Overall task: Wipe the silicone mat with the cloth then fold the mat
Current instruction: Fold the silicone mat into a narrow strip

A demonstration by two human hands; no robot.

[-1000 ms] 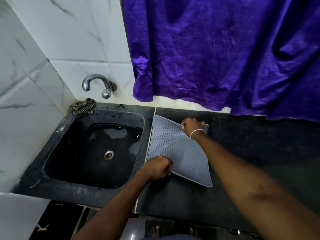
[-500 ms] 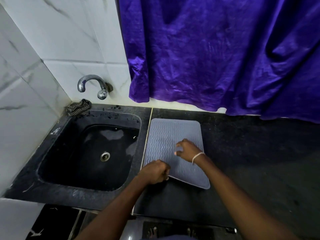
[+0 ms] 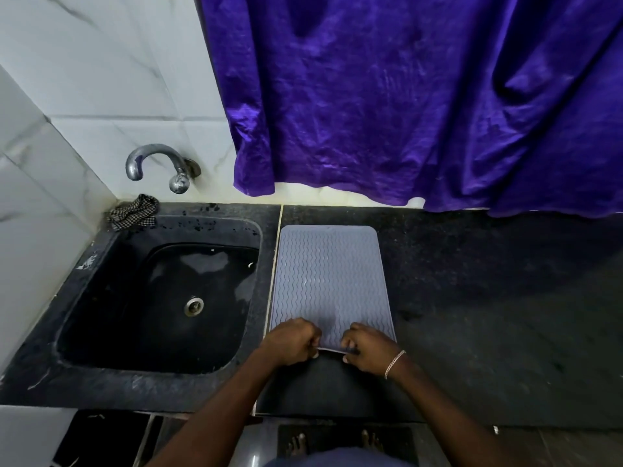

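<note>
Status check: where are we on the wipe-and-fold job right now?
Done, apparently: the cloth lies bunched at the back corner of the sink, in neither hand, so wiping looks finished, though the frame cannot prove it. In hand: the left hand and right hand each pinch the near edge of the mat. Left: the fold itself; the mat lies flat on the counter.

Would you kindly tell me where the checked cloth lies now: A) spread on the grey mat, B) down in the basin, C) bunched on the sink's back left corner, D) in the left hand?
C: the checked cloth lies bunched on the back left corner of the sink rim, below the tap, well away from the mat.
</note>
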